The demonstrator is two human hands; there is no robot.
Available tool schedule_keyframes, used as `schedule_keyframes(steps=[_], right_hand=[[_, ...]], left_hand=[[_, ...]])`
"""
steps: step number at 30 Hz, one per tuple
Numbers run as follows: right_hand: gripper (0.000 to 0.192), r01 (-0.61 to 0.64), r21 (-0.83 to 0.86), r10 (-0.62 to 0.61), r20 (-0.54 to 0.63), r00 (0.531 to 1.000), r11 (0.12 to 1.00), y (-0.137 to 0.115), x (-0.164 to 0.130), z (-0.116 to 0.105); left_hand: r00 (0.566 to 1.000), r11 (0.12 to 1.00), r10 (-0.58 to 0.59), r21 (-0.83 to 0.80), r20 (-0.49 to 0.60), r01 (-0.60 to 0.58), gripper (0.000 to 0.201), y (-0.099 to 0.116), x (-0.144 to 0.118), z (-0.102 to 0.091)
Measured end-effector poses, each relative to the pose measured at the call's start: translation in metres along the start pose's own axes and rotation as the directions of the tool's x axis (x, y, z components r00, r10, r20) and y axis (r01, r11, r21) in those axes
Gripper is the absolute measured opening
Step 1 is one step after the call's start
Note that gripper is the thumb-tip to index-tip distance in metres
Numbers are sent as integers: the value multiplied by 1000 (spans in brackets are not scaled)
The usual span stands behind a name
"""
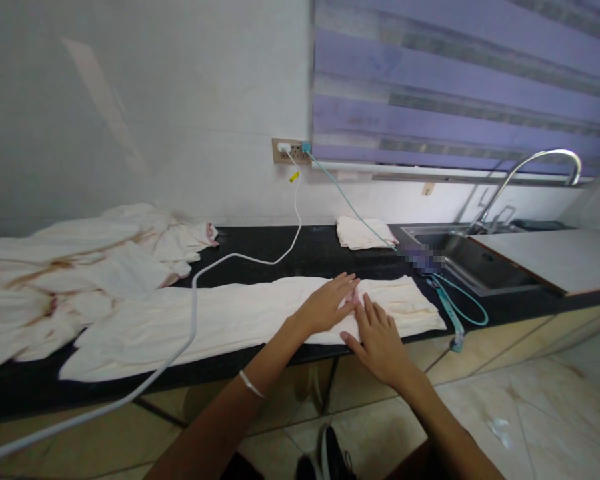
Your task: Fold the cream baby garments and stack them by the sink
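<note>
A long strip of cream cloth (230, 313) lies spread along the black counter. My left hand (327, 303) rests flat on it, fingers stretched out toward the wall. Close beside it, my right hand (377, 333) also lies on the cloth with its fingers extended. Between the fingertips of both hands shows a small pinkish patch (353, 298) on the cloth. Neither hand grips anything that I can see. To the left, a crumpled heap of cream fabric (90, 260) with brown stains meets the strip's far end.
A folded cream cloth (363, 232) lies near the wall. A white cable (195, 300) crosses the strip from the outlet (291, 151). A blurred device with a teal strap (450, 310) sits by the sink (485, 267) and faucet (530, 157). A white board (575, 257) partly covers the sink.
</note>
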State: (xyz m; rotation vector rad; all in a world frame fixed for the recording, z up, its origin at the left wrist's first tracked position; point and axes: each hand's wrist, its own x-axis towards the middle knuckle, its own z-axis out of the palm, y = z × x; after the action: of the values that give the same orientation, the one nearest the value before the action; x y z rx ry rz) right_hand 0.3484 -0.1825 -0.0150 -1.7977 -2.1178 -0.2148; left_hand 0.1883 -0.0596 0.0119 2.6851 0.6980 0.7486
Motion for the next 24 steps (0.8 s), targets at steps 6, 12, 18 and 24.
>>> schedule_keyframes(steps=[6,12,18,24], right_hand=[[68,-5,200,39,-165,986,980,-8,-8,10],[46,-118,687,282,-131,950,717,35,-26,-10],[50,-477,503,634,-199,747,720,127,-25,-33],[50,-610,119,603,94,792,783,174,20,-41]], left_hand=[[994,999,-21,-47,109,26,56,43,19,22],[941,991,-114,102,317,86,62,33,29,15],[891,983,-170,137,422,123,98,6,19,-1],[953,988,-72,154,295,27,102,-10,9,11]])
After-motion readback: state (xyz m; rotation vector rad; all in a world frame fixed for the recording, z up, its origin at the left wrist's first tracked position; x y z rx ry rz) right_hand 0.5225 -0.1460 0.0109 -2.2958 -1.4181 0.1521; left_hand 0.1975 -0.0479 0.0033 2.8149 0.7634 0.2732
